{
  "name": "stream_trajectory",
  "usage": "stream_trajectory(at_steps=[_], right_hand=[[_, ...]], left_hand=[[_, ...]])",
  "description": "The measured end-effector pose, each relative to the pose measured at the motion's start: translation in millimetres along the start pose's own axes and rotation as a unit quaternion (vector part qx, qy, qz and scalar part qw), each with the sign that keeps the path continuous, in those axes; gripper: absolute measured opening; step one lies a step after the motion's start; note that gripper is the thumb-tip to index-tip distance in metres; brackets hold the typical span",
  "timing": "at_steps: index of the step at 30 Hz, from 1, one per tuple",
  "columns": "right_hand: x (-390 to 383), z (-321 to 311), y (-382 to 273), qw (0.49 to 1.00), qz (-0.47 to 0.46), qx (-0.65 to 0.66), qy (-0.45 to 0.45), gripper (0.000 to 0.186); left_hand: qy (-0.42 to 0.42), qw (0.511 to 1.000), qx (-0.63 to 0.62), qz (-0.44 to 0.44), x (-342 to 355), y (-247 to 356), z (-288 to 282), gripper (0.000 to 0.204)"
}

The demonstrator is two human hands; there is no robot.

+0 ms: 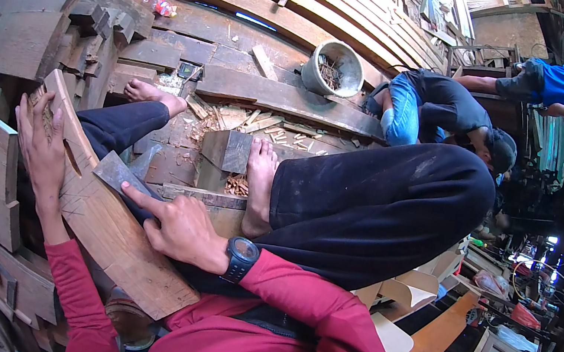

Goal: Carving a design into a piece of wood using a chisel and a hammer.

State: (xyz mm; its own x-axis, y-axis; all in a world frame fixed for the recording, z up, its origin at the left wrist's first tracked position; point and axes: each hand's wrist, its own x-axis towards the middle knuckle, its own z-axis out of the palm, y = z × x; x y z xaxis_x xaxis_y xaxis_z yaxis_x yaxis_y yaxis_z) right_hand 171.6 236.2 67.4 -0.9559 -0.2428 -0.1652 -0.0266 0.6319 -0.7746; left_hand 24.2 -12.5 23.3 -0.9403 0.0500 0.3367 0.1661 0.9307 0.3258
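A long curved wooden plank (114,229) slants across the person's lap, its upper end near the stacked timber at the left. The left hand (40,133) lies flat on the plank's upper end, fingers (27,112) spread along the wood. The right hand (175,225) presses a flat grey metal blade (118,173), probably a chisel or scraper, against the plank's face near a notch, fingers closed on the blade. A dark wristwatch (241,255) sits on the right wrist.
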Motion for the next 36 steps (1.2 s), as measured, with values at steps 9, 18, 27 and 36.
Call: stream_trajectory(at_steps=[9,18,27,36], right_hand=[[0,-1,0,1.000,-0.007,0.002,0.004,0.070],[1,-1,2,1.000,-0.005,-0.002,-0.003,0.071],[-3,6,7,1.000,0.003,-0.001,-0.008,0.072],[4,-7,9,1.000,-0.005,0.005,-0.005,0.072]], left_hand=[[0.001,1.000,0.000,-0.007,1,0,1,0.038],[0.002,1.000,-0.001,-0.008,0,2,-2,0.039],[-0.005,1.000,-0.006,-0.005,-8,-2,7,0.039],[-0.004,1.000,0.001,-0.007,4,6,8,0.039]])
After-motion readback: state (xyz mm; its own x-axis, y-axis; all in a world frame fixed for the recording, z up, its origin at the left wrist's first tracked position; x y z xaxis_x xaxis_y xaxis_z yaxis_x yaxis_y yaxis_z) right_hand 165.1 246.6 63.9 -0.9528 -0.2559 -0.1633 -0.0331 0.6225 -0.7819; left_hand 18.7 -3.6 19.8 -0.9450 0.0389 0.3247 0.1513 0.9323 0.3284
